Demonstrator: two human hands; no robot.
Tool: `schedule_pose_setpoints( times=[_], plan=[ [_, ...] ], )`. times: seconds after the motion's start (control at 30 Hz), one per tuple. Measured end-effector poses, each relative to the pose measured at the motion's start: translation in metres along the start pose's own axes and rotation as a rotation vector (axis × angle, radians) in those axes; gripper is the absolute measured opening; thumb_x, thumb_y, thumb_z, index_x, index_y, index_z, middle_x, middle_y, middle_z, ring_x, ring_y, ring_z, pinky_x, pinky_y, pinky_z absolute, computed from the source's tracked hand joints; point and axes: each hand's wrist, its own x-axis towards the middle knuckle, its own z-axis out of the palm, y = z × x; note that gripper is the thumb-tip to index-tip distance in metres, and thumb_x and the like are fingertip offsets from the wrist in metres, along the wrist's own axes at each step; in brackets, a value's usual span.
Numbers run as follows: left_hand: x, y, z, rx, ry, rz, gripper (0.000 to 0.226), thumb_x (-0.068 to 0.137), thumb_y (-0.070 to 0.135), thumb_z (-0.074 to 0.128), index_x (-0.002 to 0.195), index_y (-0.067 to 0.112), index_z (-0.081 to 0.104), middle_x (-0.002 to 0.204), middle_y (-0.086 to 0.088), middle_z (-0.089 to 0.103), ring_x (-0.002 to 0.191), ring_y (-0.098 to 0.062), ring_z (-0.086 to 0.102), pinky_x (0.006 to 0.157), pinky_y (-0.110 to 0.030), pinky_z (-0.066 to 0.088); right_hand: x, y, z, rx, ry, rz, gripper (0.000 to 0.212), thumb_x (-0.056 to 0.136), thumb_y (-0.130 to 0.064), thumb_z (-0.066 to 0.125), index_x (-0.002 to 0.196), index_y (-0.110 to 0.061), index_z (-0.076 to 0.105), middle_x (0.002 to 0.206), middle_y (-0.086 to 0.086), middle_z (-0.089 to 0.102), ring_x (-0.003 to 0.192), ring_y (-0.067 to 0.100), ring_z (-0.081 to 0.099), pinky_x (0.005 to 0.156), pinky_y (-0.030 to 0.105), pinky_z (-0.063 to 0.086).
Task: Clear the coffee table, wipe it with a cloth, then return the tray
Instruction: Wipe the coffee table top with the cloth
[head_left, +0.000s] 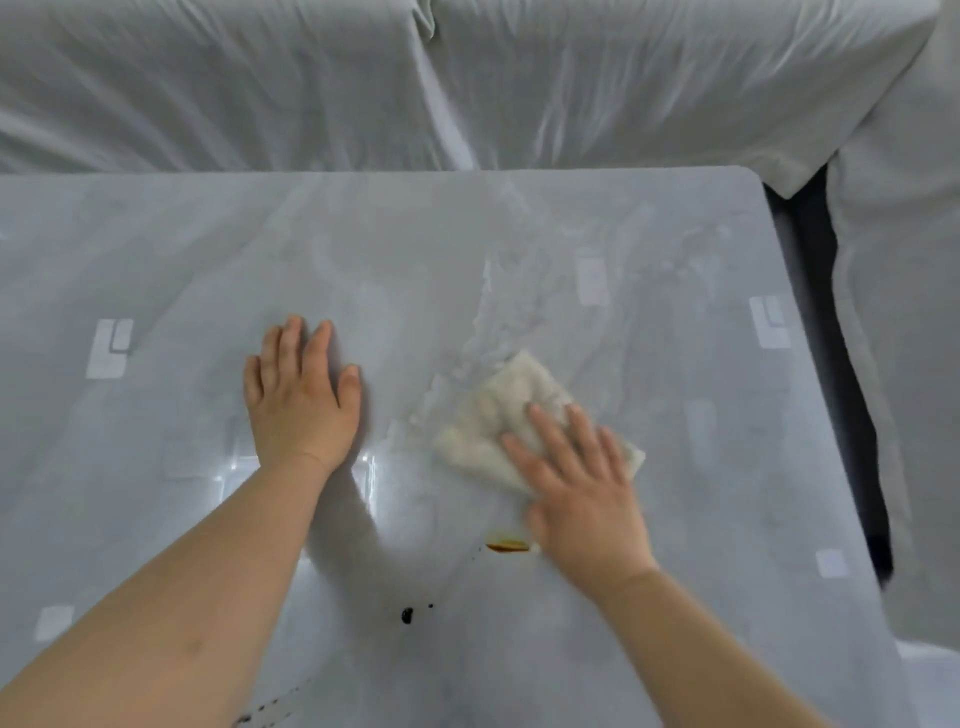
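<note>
The glossy grey coffee table (156, 249) fills most of the head view. A crumpled white cloth (498, 415) lies on it right of centre, with a wet smear trailing away behind it. My right hand (582, 483) presses flat on the cloth's near corner, fingers straight and spread. My left hand (298, 395) rests flat on the bare tabletop to the left, fingers straight. A brown-yellow stain (506, 545) sits just by my right palm, and a dark spot (407, 616) lies nearer the front edge. No tray is in view.
A sofa under a white sheet (467, 78) runs along the table's far edge and down the right side (904, 364). A dark gap (841, 364) separates the table's right edge from it. More dark specks (270, 706) dot the front left.
</note>
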Motion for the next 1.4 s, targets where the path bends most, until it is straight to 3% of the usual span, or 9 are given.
schedule_pose_setpoints(
  times=[0.27,0.37,0.47,0.6,0.87,1.0,1.13,1.23,1.4],
  plan=[
    [-0.061,-0.036,-0.024,0.212,-0.411,0.079,0.066,0.087,0.054,0.029,0.142,0.031,0.001,0.155,0.0,-0.009,0.141,-0.017,-0.012,0.111,-0.044,-0.002,-0.037,0.069,-0.002,0.283,0.125,0.938,0.059,0.089,-0.018,0.041,0.143,-0.028,0.019,0.157,0.0,0.001,0.143,0.028,-0.004,0.114,0.043,0.0],
    [-0.072,-0.035,-0.027,0.262,-0.476,0.04,0.072,0.083,0.062,0.026,0.141,0.033,-0.007,0.154,0.001,-0.015,0.14,-0.018,-0.016,0.11,-0.049,0.003,-0.017,-0.002,0.011,0.291,0.069,0.811,0.064,0.089,-0.022,0.042,0.144,-0.03,0.011,0.157,0.002,-0.002,0.142,0.034,-0.004,0.114,0.048,0.002],
    [-0.078,-0.037,-0.024,0.306,-0.516,0.026,0.075,0.083,0.064,0.025,0.138,0.035,-0.015,0.152,0.002,-0.022,0.139,-0.019,-0.021,0.109,-0.053,-0.001,-0.033,-0.062,0.02,0.17,0.04,0.288,0.058,0.071,-0.025,0.048,0.128,-0.031,0.049,0.143,0.004,0.043,0.13,0.038,0.039,0.102,0.053,0.036],
    [-0.073,-0.041,-0.022,0.31,-0.551,0.009,0.075,0.081,0.066,0.022,0.13,0.037,-0.028,0.15,0.003,-0.028,0.137,-0.018,-0.026,0.108,-0.054,-0.008,-0.06,-0.001,0.007,0.037,-0.08,-0.014,0.059,0.061,-0.035,0.037,0.112,-0.026,0.064,0.123,0.005,0.063,0.109,0.036,0.06,0.08,0.053,0.051],
    [-0.074,-0.039,-0.021,0.314,-0.565,0.004,0.074,0.08,0.067,0.023,0.129,0.041,-0.027,0.149,0.004,-0.028,0.136,-0.018,-0.027,0.108,-0.055,-0.008,-0.066,0.032,0.013,0.296,0.069,0.85,0.062,0.086,-0.022,0.045,0.142,-0.031,0.02,0.157,0.002,0.002,0.143,0.029,-0.002,0.114,0.04,0.0],
    [-0.076,-0.036,-0.023,0.3,-0.54,-0.009,0.076,0.081,0.065,0.027,0.138,0.037,-0.014,0.151,0.004,-0.023,0.138,-0.017,-0.022,0.109,-0.054,-0.004,-0.079,-0.079,0.028,0.146,0.017,0.315,0.058,0.058,-0.029,0.058,0.116,-0.031,0.061,0.129,0.005,0.059,0.115,0.038,0.055,0.087,0.052,0.048],
    [-0.079,-0.033,-0.025,0.295,-0.527,-0.03,0.074,0.082,0.064,0.028,0.139,0.038,-0.011,0.152,0.005,-0.021,0.139,-0.017,-0.019,0.109,-0.054,-0.002,-0.107,-0.054,0.024,0.148,-0.118,0.006,0.056,0.059,-0.038,0.038,0.108,-0.036,0.065,0.12,-0.004,0.064,0.107,0.028,0.063,0.086,0.042,0.051],
    [-0.085,-0.032,-0.024,0.295,-0.502,-0.037,0.072,0.082,0.063,0.027,0.139,0.038,-0.011,0.152,0.004,-0.021,0.139,-0.018,-0.018,0.109,-0.054,0.001,-0.119,0.025,0.015,0.088,-0.05,0.243,0.059,0.062,-0.035,0.035,0.111,-0.022,0.065,0.122,0.012,0.062,0.107,0.04,0.06,0.082,0.052,0.051],
    [-0.093,-0.036,-0.025,0.298,-0.504,-0.015,0.071,0.084,0.061,0.026,0.139,0.038,-0.012,0.152,0.002,-0.021,0.139,-0.018,-0.019,0.11,-0.053,-0.002,-0.132,0.071,0.017,0.287,0.126,0.755,0.057,0.082,-0.028,0.035,0.138,-0.025,0.034,0.155,0.004,0.014,0.143,0.029,0.003,0.112,0.035,-0.002]
  ],
)
